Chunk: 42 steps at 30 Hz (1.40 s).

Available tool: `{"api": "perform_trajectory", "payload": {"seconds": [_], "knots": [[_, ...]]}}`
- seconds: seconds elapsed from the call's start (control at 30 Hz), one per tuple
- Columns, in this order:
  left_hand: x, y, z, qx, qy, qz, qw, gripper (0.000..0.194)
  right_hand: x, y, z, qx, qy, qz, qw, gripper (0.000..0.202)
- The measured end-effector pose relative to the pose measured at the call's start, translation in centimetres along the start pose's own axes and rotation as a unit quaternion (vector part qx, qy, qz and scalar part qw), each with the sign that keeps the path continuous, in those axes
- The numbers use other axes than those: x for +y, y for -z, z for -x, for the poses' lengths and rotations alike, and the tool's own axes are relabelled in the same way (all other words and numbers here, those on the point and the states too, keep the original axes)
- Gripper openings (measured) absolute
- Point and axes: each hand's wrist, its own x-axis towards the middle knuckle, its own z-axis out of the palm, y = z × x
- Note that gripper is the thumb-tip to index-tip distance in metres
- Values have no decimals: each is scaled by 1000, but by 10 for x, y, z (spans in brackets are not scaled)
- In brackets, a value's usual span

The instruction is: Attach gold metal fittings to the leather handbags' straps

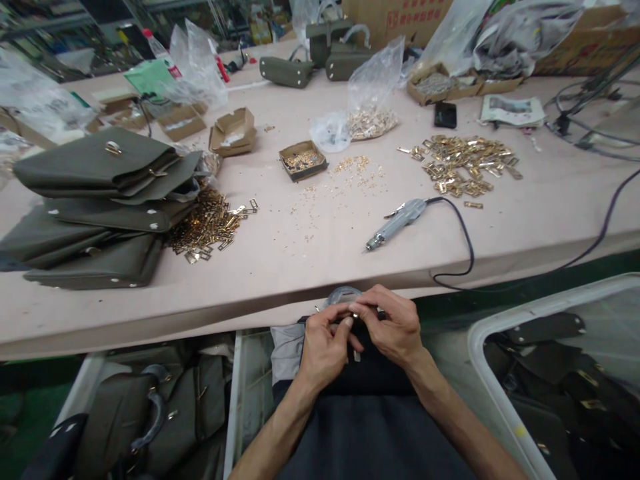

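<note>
1. While both bare hands work at the lower centre of the frame, we find the left hand (325, 347) pinching with thumb and forefinger, and the right hand (394, 325) pinching from the opposite side.
2. We locate the small, shiny metal piece (355, 315) between their fingertips; its exact shape is too small to tell.
3. We note a curved handle wrapped in clear plastic (344, 292) just behind the hands.
4. We judge that one hand should steady the piece while the other adjusts it, with light, even pressure to spare the finish.
5. We advise care against drops: a part this small could be lost in the dark lap.
6. We record the slim grey electric screwdriver (397, 223) right of centre, lying on the pale pinkish tabletop (280, 257), and a heap of flat gold-coloured metal fittings (463, 163) at upper right.
</note>
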Motion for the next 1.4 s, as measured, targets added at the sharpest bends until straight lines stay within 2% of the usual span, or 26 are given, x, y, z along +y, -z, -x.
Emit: {"api": "perform_trajectory", "payload": {"seconds": [0.1, 0.2, 0.3, 0.4, 0.47, 0.53, 0.63, 0.7, 0.77, 0.87, 0.93, 1.1, 1.2, 1.33, 1.4], "knots": [[-6, -2, 2, -6, -34, 54, 998, 32, -6, 4, -2, -7, 73, 9, 997, 14], [-14, -6, -1, -13, -43, 96, 994, 29, -5, 4, -2, -11, 73, 32, 997, 13], [-19, -8, -3, -14, -28, 105, 994, 28, 1, 3, -1, 3, 5, 48, 999, 8], [-19, -8, -4, -18, -5, 105, 994, 29, 6, 2, 2, -8, -131, 4, 991, 11], [-17, -8, -5, -22, 7, 108, 994, 29, 6, 2, 2, -20, -186, -34, 982, 12], [-15, -8, -7, -20, 8, 110, 994, 27, 4, 2, 2, -11, -152, -21, 988, 12], [-12, -7, -9, -17, -3, 109, 994, 26, 0, 1, 2, 14, -14, 32, 999, 7], [-11, -6, -10, -16, -7, 110, 994, 27, 1, 0, 3, 26, 42, 34, 998, 6], [-11, -5, -10, -10, -4, 111, 994, 29, 4, -1, 4, 35, 29, 28, 999, 6], [-12, -3, -10, -4, 6, 108, 994, 31, 7, -3, 6, 24, -78, 0, 997, 9], [-14, -2, -10, -5, 7, 106, 994, 31, 7, -4, 7, 15, -110, -13, 994, 10], [-20, -1, -10, 4, -27, 108, 994, 31, 1, -6, 4, 27, 17, 12, 999, 5], [-26, -2, -11, 14, -31, 92, 995, 29, 1, -5, 3, 27, 2, 4, 1000, 8], [-34, -6, -14, -12, -36, 74, 997, 33, 6, -6, 1, 43, -8, 2, 999, 7], [-36, -7, -13, -10, -46, 69, 996, 31, 7, -7, 0, 30, -17, 10, 999, 8]]}}
